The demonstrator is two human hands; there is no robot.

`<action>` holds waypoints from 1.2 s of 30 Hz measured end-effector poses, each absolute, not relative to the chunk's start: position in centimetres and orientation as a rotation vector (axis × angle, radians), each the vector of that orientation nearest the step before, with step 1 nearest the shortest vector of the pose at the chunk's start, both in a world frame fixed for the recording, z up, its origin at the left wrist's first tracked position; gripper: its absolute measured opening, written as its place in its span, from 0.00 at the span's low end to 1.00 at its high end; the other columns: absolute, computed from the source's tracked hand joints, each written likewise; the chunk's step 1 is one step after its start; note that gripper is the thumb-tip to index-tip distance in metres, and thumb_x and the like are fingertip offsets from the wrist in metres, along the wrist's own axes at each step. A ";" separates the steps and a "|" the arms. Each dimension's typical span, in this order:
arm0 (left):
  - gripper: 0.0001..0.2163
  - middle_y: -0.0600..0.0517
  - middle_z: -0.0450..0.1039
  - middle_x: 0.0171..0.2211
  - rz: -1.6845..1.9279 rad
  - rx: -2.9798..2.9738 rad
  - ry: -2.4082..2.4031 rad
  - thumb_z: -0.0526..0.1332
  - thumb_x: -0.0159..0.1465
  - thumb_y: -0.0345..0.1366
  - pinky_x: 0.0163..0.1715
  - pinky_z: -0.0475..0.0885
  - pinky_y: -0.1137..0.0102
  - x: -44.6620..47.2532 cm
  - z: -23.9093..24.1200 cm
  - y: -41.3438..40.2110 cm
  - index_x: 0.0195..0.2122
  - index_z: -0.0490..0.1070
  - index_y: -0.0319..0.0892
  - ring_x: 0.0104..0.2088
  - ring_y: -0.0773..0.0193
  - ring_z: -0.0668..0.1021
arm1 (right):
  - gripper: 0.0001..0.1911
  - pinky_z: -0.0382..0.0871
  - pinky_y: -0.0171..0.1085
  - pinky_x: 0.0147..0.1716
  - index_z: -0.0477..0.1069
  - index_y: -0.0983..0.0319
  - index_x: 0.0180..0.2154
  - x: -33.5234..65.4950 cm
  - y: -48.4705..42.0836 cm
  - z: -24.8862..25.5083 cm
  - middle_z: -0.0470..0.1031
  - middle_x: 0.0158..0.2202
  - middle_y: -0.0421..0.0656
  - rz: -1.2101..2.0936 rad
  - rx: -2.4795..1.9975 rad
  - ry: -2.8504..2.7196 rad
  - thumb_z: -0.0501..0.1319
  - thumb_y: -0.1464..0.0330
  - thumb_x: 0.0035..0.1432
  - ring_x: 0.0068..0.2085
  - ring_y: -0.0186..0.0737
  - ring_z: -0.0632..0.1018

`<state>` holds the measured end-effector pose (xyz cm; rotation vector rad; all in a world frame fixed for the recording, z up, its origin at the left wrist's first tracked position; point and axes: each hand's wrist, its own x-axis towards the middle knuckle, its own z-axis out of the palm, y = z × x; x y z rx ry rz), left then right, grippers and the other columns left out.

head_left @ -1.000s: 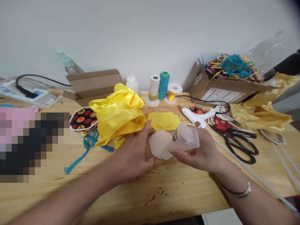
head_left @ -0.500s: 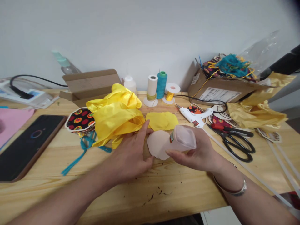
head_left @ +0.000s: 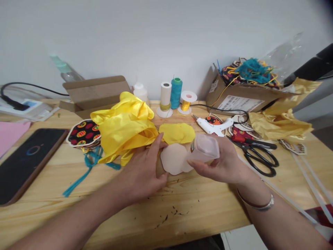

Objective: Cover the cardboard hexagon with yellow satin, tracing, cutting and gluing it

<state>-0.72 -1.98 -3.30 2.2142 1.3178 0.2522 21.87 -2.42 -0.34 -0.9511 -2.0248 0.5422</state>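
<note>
I judge dispensing in hand: right hand (head_left: 227, 163) grips bottle (head_left: 205, 147), left hand's (head_left: 145, 170) fingers spread beside card (head_left: 173, 158), next needing steady aim.

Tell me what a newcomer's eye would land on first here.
Probably the shiny yellow cloth, heaped left of centre beyond the left hand. Next, the translucent bottle gripped in the right hand, partly hiding a pale flat piece. Then the teal thread spool, upright at the back near the wall.

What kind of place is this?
It looks like a craft or sewing workspace: there are thread spools, black-handled scissors and a white glue gun.
</note>
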 end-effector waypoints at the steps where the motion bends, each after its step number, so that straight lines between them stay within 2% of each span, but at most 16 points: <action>1: 0.42 0.43 0.65 0.61 0.251 2.212 1.319 0.60 0.57 0.39 0.58 0.62 0.49 -0.7 -3.3 -2.0 0.68 0.37 0.40 0.59 0.44 0.66 | 0.08 0.66 0.31 0.25 0.66 0.60 0.28 22.0 -2.4 -0.3 0.70 0.24 0.36 0.539 -0.951 -2.022 0.66 0.72 0.51 0.25 0.31 0.71; 10: 0.42 0.44 0.65 0.60 0.272 2.217 1.318 0.60 0.57 0.38 0.57 0.62 0.47 -0.9 -3.3 -2.0 0.69 0.36 0.44 0.58 0.42 0.66 | 0.07 0.64 0.32 0.23 0.68 0.62 0.27 22.8 -2.3 -0.4 0.70 0.23 0.38 0.607 -1.038 -2.016 0.65 0.70 0.51 0.24 0.32 0.70; 26: 0.43 0.43 0.65 0.61 0.245 2.192 1.323 0.60 0.57 0.37 0.56 0.63 0.49 -0.7 -2.9 -1.9 0.69 0.35 0.41 0.59 0.43 0.66 | 0.07 0.64 0.32 0.24 0.67 0.61 0.26 23.3 -1.4 -1.1 0.70 0.25 0.36 0.493 -1.061 -1.888 0.65 0.73 0.52 0.25 0.31 0.70; 36: 0.43 0.43 0.65 0.61 0.260 2.207 1.308 0.60 0.57 0.38 0.57 0.62 0.49 -0.8 -3.2 -1.9 0.69 0.34 0.42 0.60 0.43 0.66 | 0.08 0.64 0.32 0.22 0.67 0.61 0.26 23.1 -1.5 -1.0 0.70 0.24 0.36 0.570 -1.063 -1.896 0.65 0.73 0.51 0.24 0.31 0.70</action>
